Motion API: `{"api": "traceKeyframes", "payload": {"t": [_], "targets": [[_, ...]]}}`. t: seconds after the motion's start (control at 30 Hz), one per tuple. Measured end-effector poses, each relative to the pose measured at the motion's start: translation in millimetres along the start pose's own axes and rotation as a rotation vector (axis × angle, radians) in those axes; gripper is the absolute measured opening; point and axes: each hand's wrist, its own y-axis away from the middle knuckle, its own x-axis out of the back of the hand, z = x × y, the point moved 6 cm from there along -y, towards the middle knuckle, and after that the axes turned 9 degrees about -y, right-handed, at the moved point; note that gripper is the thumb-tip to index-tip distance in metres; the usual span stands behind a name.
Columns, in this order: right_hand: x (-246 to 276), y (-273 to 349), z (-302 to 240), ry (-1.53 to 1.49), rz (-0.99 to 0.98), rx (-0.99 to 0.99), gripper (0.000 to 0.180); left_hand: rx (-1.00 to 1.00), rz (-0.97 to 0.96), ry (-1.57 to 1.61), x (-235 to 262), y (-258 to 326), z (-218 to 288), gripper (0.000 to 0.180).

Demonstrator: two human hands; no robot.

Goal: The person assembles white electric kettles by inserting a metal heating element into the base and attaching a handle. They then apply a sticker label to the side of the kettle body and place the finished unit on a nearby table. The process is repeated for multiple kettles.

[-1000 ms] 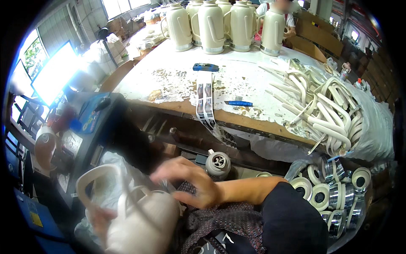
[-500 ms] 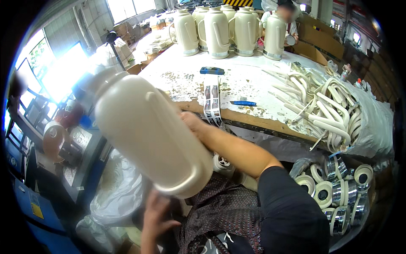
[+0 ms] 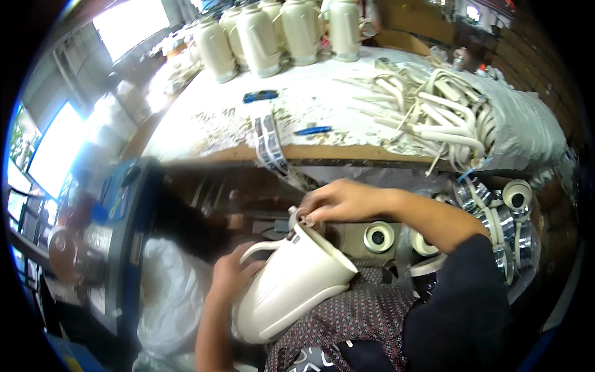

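Head | left hand [image 3: 233, 273] around jug handle [image 3: 263, 246] | right hand [image 3: 338, 200] curled downward

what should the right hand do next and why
Perhaps firm up the pinch at the round part before moving it: the right hand has its fingertips there, but a secure grip can't be made out. The left hand holds the handle of the tilted cream jug, which should help steady it.

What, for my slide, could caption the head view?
Left hand on the handle of a tilted cream jug, right hand beside its rim, similar jugs on the table.
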Motion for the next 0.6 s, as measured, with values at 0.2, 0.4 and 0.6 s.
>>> {"api": "traceKeyframes", "payload": {"t": [0.2, 0.4, 0.6], "targets": [[153, 363, 99, 1.032, 0.462, -1.398, 0.039, -0.122, 0.569, 0.668, 4, 10, -51, 0.008], [157, 542, 159, 0.772, 1.338, -1.277, 0.025, -0.001, 0.69, 0.55, -5, 21, -89, 0.025], [188, 493, 185, 1.123, 1.173, -1.042, 0.082, 0.035, 0.494, 0.67, -22, 42, -107, 0.025]]}}
